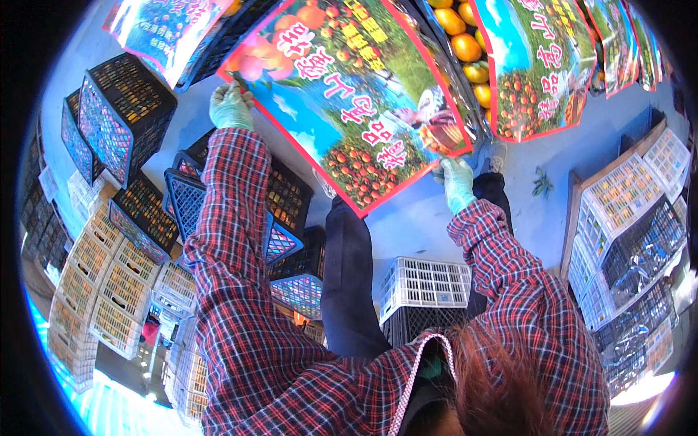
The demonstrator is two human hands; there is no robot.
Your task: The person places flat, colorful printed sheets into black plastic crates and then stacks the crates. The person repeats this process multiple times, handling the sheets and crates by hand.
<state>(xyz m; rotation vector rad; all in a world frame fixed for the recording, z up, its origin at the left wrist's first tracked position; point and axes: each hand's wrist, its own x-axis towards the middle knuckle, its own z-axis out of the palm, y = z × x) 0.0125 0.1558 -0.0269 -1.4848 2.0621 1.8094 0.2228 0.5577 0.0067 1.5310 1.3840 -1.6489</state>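
A printed paper sheet (349, 103) with a red border, a picture of oranges and large writing is spread before me over a fruit crate. My left hand (232, 106), in a pale green glove, holds its near left edge between thumb and fingers. My right hand (455, 177), gloved alike, pinches the edge near the lower right corner. Orange citrus fruit (466, 48) shows in a dark crate just right of the sheet. A similar printed sheet (537, 71) lies over the fruit beside it. The crate beneath the held sheet is mostly hidden.
Black plastic crates (128, 92) stand on the left floor. Stacked white crates of fruit (103, 283) are farther left. To the right, white and black crates (621, 196) are stacked. Behind my legs sits a white crate (425, 283) on a black one. A leafy sprig (542, 183) lies on the floor.
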